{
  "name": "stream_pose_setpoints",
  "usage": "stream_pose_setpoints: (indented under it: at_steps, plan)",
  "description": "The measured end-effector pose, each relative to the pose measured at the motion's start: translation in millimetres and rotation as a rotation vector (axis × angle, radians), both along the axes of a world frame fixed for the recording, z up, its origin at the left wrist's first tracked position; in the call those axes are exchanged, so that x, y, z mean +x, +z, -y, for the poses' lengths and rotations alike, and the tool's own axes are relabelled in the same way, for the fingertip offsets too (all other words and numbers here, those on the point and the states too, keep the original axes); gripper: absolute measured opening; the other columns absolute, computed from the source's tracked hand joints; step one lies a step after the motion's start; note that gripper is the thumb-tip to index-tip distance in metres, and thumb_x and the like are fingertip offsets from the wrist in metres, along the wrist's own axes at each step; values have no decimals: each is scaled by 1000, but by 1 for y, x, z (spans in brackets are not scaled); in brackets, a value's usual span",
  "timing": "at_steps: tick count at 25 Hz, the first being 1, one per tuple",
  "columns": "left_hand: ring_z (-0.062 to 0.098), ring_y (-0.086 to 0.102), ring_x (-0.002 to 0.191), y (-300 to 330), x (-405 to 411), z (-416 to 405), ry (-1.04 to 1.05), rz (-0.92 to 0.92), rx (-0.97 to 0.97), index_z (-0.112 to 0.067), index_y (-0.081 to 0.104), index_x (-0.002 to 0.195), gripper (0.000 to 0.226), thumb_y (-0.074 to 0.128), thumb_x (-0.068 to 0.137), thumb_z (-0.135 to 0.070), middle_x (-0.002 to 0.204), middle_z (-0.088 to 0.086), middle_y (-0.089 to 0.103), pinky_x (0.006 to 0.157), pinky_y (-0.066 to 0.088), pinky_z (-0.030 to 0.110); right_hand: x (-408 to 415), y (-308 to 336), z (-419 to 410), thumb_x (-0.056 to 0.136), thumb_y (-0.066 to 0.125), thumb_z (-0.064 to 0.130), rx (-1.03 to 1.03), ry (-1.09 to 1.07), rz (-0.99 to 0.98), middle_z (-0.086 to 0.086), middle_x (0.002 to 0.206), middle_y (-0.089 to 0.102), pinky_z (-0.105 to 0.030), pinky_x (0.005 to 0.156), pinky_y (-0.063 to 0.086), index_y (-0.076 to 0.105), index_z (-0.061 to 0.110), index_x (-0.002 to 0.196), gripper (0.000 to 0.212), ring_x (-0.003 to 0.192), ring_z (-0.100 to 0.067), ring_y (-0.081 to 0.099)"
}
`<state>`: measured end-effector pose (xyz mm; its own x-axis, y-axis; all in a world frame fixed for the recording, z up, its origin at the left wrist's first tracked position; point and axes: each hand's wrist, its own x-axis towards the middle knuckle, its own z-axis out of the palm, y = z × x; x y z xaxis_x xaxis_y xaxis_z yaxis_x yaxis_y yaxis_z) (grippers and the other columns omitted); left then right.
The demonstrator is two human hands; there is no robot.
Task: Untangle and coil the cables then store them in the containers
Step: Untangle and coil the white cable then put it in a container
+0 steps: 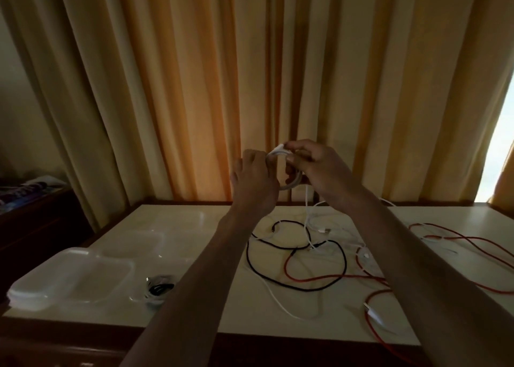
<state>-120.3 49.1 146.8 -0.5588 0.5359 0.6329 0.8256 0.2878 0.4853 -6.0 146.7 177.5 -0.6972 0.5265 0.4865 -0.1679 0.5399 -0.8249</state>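
Hands: both raised above the table (pixel 194 319), close together, working one white cable (pixel 289 184) into a small coil.
Right hand (pixel 319 169): fingers curled, thumb and forefinger pinching the top of the coil near its white plug end.
Left hand (pixel 254 177): fingers bent onto the left side of the coil; looks like it grips the loop, though the contact is partly hidden.
Coil: upright ring between the two hands, its loose tail dropping straight down from under the right hand to the heap below.
Heap: black cable (pixel 306 287), red cable (pixel 459 241) and more white strands, crossed over each other on the table below and right of the hands (still tangled).
Containers (pixel 72 277): clear tubs low and left of the hands, well apart from the coil; left hand is the nearer one.
Stored coil (pixel 158 287): black-and-white bundle, apparently in a clear tub just right of them.
Key relation: tail runs downward, so the next wraps probably pull slack up; finished coil then likely travels down-left.
Risk: tail may drag the tangle up with it.
Progress: early, my guess; most cables are loose.
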Motion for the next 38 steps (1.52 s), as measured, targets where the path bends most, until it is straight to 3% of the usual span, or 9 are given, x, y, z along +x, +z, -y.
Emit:
stream_pose_setpoints:
  at_steps: [3, 8, 13, 17, 21, 25, 29, 32, 38]
  plan:
    - [29, 48, 108, -7, -8, -7, -100, -382, 151, -5, 54, 123, 39, 27, 108, -29, 127, 16, 51, 95, 44, 42, 10, 14, -4, 106, 56, 12, 42, 1, 3, -6, 90, 72, -47, 82, 60, 68, 29, 109, 21, 79, -21, 69]
    - [25, 62, 82, -1, 19, -14, -384, 2, 223, -18, 41, 147, 42, 28, 113, -37, 109, 7, 63, 62, 46, 31, 21, 22, -11, 107, 48, 4, 83, 13, 5, 4, 67, 58, -38, 69, 47, 65, 19, 105, 23, 65, -13, 52]
    - [28, 64, 110, -16, 25, -22, -208, -208, 208, -10, 36, 150, 44, 26, 112, -32, 131, 14, 61, 88, 57, 47, 28, 23, -15, 106, 49, 4, 116, -59, 58, 2, 68, 58, -35, 68, 47, 65, 17, 102, 21, 63, -12, 54]
    - [9, 55, 64, -7, 37, -22, -344, 43, 280, -11, 53, 117, 26, 32, 113, -27, 88, -2, 62, 55, 46, 31, 33, 23, -21, 103, 54, 4, 220, -111, 9, 8, 69, 65, -28, 65, 49, 68, 18, 98, 20, 64, -6, 60]
    - [21, 72, 87, -6, 36, -24, -528, 472, 348, -14, 63, 115, 27, 41, 111, -27, 89, -5, 74, 83, 58, 40, 32, 6, -32, 102, 62, 13, 301, -153, -31, 10, 98, 76, -24, 83, 52, 73, 20, 106, 13, 93, -1, 69]
    - [11, 66, 74, -15, 32, -25, -543, 711, 373, -9, 65, 114, 28, 38, 111, -16, 82, 0, 70, 74, 53, 32, 36, -21, -39, 100, 67, 28, 156, -74, -24, 6, 112, 75, -35, 90, 57, 70, 23, 124, 24, 105, -12, 70]
    - [8, 62, 70, -11, 23, -28, -508, 800, 460, -6, 66, 104, 30, 38, 112, -13, 76, 1, 64, 77, 52, 30, 44, -70, -44, 100, 68, 18, -131, 326, 453, 1, 119, 76, -34, 93, 56, 65, 24, 136, 37, 112, -13, 71]
    - [1, 60, 65, -5, 19, -22, -425, 627, 417, -9, 67, 105, 29, 39, 111, -16, 75, -3, 64, 72, 53, 24, 48, -101, -46, 101, 67, 22, -40, 416, 697, -1, 118, 77, -39, 103, 55, 75, 15, 120, 22, 115, -19, 70]
    - [16, 62, 78, -26, 0, -8, -240, -160, 310, -6, 65, 122, 28, 46, 103, 0, 94, 7, 67, 68, 54, 30, 48, -63, -51, 92, 75, 12, -573, 63, 216, -15, 80, 71, -33, 61, 55, 77, -4, 101, 18, 63, -20, 61]
